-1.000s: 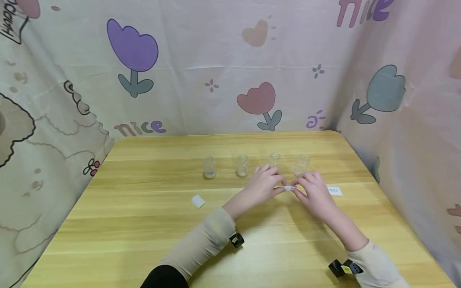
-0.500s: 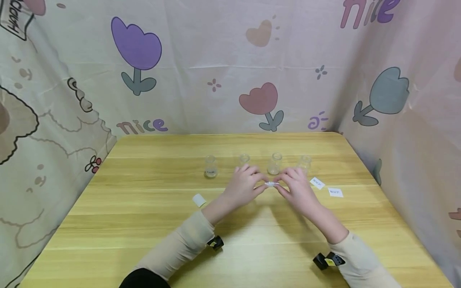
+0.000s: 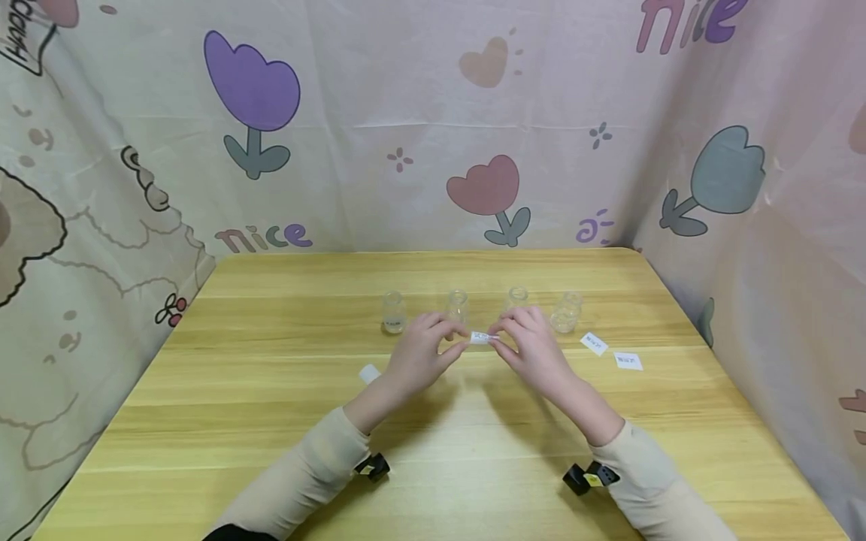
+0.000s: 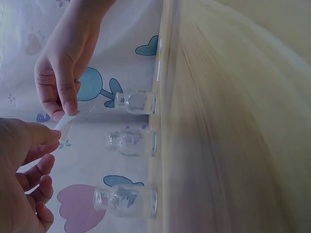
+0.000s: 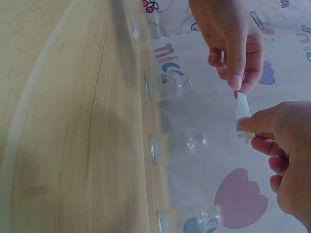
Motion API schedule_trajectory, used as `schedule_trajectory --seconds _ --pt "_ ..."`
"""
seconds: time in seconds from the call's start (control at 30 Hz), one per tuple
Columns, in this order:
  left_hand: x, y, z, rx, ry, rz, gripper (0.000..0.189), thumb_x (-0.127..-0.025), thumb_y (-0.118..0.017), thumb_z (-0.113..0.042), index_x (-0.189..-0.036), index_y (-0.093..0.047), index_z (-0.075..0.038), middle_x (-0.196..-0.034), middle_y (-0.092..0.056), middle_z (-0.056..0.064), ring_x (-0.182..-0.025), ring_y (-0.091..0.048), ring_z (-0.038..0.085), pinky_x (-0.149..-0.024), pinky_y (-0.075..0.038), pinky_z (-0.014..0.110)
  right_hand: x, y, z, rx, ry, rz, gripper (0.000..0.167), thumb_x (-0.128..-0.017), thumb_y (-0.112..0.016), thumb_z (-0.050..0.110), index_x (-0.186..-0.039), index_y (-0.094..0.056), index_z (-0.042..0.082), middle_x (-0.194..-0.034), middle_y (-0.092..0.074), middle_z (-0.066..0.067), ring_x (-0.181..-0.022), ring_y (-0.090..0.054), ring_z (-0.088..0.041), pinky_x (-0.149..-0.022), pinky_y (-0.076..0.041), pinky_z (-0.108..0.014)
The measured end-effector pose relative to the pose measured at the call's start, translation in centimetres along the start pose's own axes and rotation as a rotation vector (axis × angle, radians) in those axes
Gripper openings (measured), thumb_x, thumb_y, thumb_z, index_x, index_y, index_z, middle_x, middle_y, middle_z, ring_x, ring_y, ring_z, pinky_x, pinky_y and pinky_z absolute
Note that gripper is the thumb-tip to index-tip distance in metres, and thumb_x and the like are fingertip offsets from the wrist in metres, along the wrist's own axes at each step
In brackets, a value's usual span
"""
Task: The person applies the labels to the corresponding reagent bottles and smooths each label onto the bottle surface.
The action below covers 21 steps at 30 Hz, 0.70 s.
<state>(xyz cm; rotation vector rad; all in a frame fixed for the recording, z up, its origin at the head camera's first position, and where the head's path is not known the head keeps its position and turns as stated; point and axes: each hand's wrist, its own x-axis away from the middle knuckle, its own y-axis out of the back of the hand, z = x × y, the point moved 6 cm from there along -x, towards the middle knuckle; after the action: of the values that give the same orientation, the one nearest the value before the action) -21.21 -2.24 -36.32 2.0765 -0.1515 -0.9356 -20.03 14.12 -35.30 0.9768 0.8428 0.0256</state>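
Note:
Both hands hold a small white printed label (image 3: pixel 481 338) stretched between them, above the table. My left hand (image 3: pixel 421 352) pinches its left end between thumb and forefinger. At the other end, my right hand (image 3: pixel 534 347) pinches it the same way. Behind the hands stand small clear glass bottles in a row: the leftmost bottle (image 3: pixel 394 314) bears a printed label, then come a second bottle (image 3: pixel 458 303), a third bottle (image 3: pixel 517 295) partly hidden by the right hand, and a rightmost bottle (image 3: pixel 567 312). In the right wrist view the label (image 4: pixel 65 121) slants between the fingertips.
Two printed white labels, a tilted label (image 3: pixel 594 344) and a flatter label (image 3: pixel 628 361), lie on the wooden table (image 3: pixel 473 481) to the right. A blank white paper piece (image 3: pixel 369 373) lies beside the left wrist. A patterned cloth (image 3: pixel 365 188) hangs behind the table.
Both hands have moved left together with the label, from in front of the right-hand bottles to before the second and third. The tilted label on the right has come into sight.

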Motion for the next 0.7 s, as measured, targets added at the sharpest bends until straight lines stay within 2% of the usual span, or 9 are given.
schedule_trajectory --seconds 0.17,0.33,0.5,0.7 --pt "0.5 0.2 0.7 0.063 0.078 0.016 0.007 -0.084 -0.076 -0.020 -0.089 -0.073 -0.017 -0.081 -0.062 -0.002 -0.079 -0.055 0.017 -0.073 -0.042 0.029 -0.4 -0.4 0.4 -0.013 0.001 -0.002 0.016 -0.077 -0.080 0.010 -0.090 -0.070 0.010 -0.098 -0.065 -0.006 -0.090 -0.048 -0.023 -0.081 -0.037 -0.038" --pt "0.7 0.3 1.1 0.153 0.147 0.040 0.004 -0.085 -0.074 -0.017 -0.089 -0.074 -0.015 -0.080 -0.060 -0.002 -0.077 -0.053 0.018 -0.068 -0.041 0.023 -0.6 -0.8 0.6 -0.019 -0.011 0.016 0.016 -0.077 -0.079 0.011 -0.090 -0.070 0.010 -0.099 -0.065 -0.005 -0.090 -0.046 -0.022 -0.080 -0.036 -0.036" --pt "0.6 0.3 1.3 0.212 0.187 0.049 0.004 -0.086 -0.071 -0.014 -0.087 -0.074 -0.012 -0.079 -0.061 -0.002 -0.075 -0.052 0.016 -0.068 -0.040 0.022 -0.7 -1.1 0.6 -0.029 -0.011 0.019 0.015 -0.078 -0.079 0.011 -0.090 -0.070 0.009 -0.099 -0.064 -0.005 -0.090 -0.045 -0.022 -0.080 -0.036 -0.036" --pt "0.4 0.3 1.5 0.259 0.223 0.048 0.004 -0.084 -0.069 -0.010 -0.081 -0.071 -0.010 -0.078 -0.059 0.000 -0.072 -0.052 0.024 -0.065 -0.036 0.022 -0.8 -1.2 0.7 -0.061 -0.022 -0.017 0.019 -0.077 -0.081 0.009 -0.092 -0.070 0.007 -0.099 -0.063 -0.006 -0.090 -0.046 -0.023 -0.078 -0.036 -0.035"
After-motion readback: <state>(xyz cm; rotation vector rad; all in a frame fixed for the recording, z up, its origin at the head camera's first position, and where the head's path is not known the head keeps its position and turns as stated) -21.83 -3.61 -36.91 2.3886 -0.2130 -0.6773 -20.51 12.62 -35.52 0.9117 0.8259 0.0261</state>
